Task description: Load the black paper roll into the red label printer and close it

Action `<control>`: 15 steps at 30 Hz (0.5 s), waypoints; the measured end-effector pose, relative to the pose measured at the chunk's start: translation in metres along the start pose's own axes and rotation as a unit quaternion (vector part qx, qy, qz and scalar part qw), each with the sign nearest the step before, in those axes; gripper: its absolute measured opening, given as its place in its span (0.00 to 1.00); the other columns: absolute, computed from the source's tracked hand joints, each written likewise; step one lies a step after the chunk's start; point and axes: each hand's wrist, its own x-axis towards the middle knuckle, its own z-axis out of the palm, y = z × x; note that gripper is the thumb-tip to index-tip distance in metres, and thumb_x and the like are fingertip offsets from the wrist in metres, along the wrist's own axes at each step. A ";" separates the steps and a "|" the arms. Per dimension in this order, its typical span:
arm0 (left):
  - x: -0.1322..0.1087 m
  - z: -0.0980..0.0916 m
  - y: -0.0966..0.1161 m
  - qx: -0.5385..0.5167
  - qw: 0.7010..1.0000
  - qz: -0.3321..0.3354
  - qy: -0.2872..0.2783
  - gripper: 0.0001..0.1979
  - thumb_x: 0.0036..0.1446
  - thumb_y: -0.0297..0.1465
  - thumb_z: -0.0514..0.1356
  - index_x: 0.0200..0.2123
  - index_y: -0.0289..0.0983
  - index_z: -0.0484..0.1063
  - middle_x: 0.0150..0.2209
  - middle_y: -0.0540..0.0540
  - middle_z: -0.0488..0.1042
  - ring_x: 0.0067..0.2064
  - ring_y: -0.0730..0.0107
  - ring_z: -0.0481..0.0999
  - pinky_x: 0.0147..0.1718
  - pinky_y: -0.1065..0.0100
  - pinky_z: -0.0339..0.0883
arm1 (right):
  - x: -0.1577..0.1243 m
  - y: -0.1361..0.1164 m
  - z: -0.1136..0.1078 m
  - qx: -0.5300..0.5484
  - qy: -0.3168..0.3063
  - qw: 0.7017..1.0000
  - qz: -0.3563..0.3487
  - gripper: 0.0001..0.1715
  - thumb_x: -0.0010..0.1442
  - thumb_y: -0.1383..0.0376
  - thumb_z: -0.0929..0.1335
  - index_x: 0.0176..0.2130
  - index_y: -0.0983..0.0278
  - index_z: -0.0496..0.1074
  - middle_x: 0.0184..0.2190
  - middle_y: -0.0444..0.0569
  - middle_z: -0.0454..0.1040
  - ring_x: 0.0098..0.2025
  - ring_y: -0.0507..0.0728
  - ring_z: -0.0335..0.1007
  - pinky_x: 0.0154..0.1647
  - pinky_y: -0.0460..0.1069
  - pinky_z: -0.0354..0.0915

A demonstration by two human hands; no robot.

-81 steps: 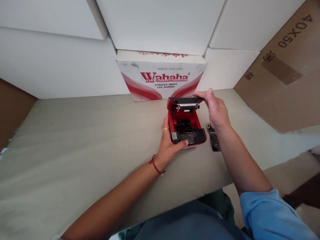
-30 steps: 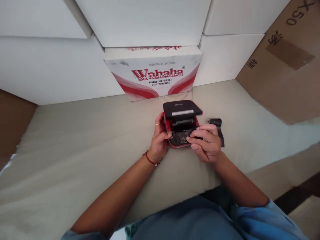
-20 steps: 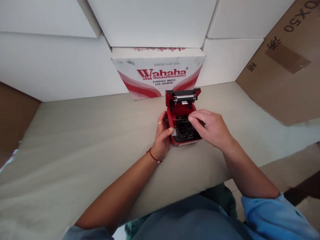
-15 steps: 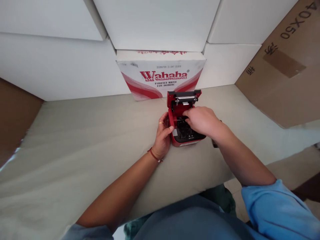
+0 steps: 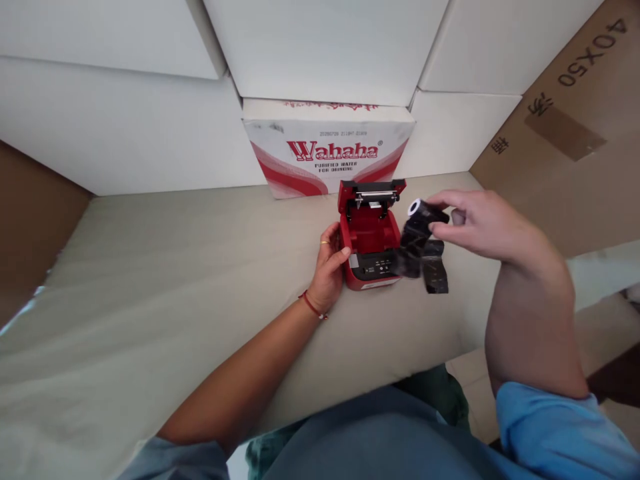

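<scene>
A small red and black label printer (image 5: pixel 371 283) stands on the covered table with its lid (image 5: pixel 373 190) raised. My left hand (image 5: pixel 327 277) grips the printer's left side, thumb on the front rim and fingers behind. Off to the right of the printer, my right hand (image 5: pixel 475 223) pinches a black paper roll (image 5: pixel 425 212) with a white core end. A loose black strip hangs from that roll beside the printer's right front corner. The red bay inside the printer shows bare. Below the held roll, a second black roll (image 5: pixel 435 270) with a loose end lies on the table.
A white and red Wahaha water carton (image 5: pixel 330 157) stands right behind the printer. White boxes (image 5: pixel 325 47) are stacked along the back. One brown cardboard box (image 5: pixel 565 147) closes off the right side, and another brown surface (image 5: pixel 35 227) stands at the far left.
My right hand has come up and right out of the printer with the black paper roll, uncovering the bay. My left hand has stayed on the printer.
</scene>
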 end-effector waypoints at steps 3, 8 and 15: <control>-0.001 -0.001 0.001 0.001 1.000 -0.002 -0.014 0.38 0.52 0.48 0.80 0.64 0.48 0.76 0.71 0.43 0.75 0.78 0.44 0.67 0.79 0.45 0.59 | 0.018 0.030 0.019 -0.030 -0.059 0.996 0.052 0.23 0.64 0.64 0.73 0.57 0.61 0.87 0.47 0.52 0.90 0.44 0.62 0.84 0.45 0.52 0.74; 0.000 -0.003 0.000 0.009 0.999 -0.002 -0.036 0.38 0.53 0.46 0.80 0.65 0.48 0.75 0.72 0.42 0.74 0.79 0.43 0.67 0.79 0.43 0.59 | 0.041 0.049 0.075 -0.061 -0.127 0.988 0.058 0.27 0.66 0.67 0.73 0.63 0.61 0.85 0.60 0.56 0.88 0.59 0.65 0.85 0.59 0.53 0.76; 0.002 -0.004 -0.001 0.014 0.999 0.000 -0.029 0.37 0.53 0.45 0.80 0.63 0.48 0.76 0.71 0.43 0.76 0.78 0.44 0.68 0.78 0.43 0.61 | 0.010 0.095 0.088 -0.071 -0.086 0.989 0.095 0.35 0.62 0.70 0.75 0.67 0.59 0.83 0.66 0.58 0.84 0.64 0.69 0.84 0.65 0.58 0.77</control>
